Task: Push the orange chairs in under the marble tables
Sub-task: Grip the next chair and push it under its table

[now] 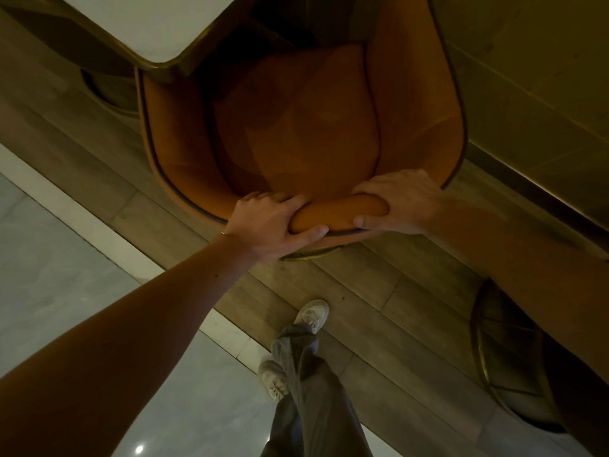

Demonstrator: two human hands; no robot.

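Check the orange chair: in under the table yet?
Partly in: the orange chair has its seat front under the marble table corner; most remains out.

The scene is being viewed from a single head-worn wide-angle camera, steeply downward and close, with the orange chair [296, 136] being framed upper centre and the wooden floor [379, 285] lower right.

My head view is dim and warm, with a yellow-brown cast over everything. The brightest patch is the pale floor tile [49, 282] at lower left, where a small white glare spot [139, 449] reflects a light overhead. Overlapping shadows fall across the orange chair [296, 143] seat. Wide-angle distortion bends straight lines near the edges. My forearms look soft and slightly blurred close to the lens.
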